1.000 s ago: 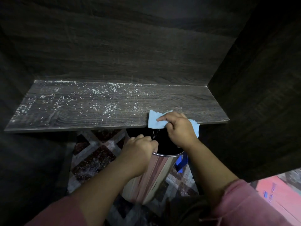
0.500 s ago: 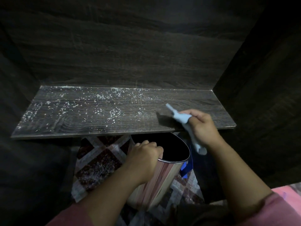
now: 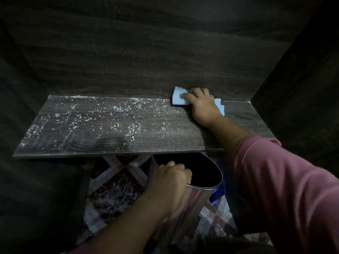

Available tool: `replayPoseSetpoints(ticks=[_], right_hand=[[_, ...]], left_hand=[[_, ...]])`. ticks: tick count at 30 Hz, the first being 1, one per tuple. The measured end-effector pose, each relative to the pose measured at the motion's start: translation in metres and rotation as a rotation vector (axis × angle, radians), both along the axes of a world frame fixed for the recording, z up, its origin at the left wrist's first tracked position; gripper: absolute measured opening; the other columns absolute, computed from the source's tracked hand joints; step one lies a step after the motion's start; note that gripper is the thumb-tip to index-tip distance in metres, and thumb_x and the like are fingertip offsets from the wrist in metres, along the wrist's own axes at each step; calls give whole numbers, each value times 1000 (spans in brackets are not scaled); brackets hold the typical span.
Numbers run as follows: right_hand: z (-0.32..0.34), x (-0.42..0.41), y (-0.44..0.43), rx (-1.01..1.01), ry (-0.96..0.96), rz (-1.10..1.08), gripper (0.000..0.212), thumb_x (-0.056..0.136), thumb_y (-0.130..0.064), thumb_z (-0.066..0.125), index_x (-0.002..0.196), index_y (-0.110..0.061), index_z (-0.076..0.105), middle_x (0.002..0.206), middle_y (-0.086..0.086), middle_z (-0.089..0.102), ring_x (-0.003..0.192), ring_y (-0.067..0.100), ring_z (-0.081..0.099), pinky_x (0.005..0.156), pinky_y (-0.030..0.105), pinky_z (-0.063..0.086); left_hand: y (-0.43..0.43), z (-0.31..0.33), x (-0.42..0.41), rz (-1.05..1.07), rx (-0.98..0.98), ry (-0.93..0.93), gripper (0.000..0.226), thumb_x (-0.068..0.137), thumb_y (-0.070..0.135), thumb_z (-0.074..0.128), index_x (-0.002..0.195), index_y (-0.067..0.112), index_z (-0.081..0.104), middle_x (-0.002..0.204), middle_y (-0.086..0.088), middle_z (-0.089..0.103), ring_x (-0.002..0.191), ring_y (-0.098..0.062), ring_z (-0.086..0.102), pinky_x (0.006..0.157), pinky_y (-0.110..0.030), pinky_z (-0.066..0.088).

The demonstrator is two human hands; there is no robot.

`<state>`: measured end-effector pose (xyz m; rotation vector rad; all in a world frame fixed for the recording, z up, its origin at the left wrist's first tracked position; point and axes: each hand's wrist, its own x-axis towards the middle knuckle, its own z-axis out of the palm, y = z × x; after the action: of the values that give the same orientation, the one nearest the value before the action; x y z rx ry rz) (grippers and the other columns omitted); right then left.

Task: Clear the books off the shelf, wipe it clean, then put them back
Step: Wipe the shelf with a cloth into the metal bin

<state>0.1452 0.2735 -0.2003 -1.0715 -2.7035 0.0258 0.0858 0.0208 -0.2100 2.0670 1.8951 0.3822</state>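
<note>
Lying on the shelf (image 3: 110,136), cloth (image 3: 178,98) is pressed by spread right grip (image 3: 201,105); bin (image 3: 196,200) is clasped by left grip (image 3: 168,180).

Dim light; dark wood-grain walls (image 3: 146,52); diamond-patterned floor (image 3: 117,182).
</note>
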Motion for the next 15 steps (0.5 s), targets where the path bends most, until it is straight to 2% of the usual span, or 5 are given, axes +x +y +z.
replayPoseSetpoints(ticks=[6,11,15], right_hand=[[-1,-10,4,-102,-51,-7,49,90,-8,46,134,-26,53,132,8,45,121,32,36,99,47,37],[5,-4,-3,-190,-60,-30,50,89,-7,44,129,-33,58,134,5,50,120,30,39,103,47,36],[2,9,-27,-213,-33,-22,47,87,-8,46,123,-34,62,133,3,53,123,31,40,104,47,34]], left_hand=[[-1,-1,-1,-14,4,19,27,82,6,51,101,25,55,103,6,52,104,-18,45,76,-26,27],[-2,-5,-1,7,8,10,29,83,5,53,105,23,57,106,6,53,106,-18,46,87,-29,36],[0,-4,-1,0,-8,3,31,83,5,52,106,24,57,109,5,54,108,-19,46,89,-29,38]])
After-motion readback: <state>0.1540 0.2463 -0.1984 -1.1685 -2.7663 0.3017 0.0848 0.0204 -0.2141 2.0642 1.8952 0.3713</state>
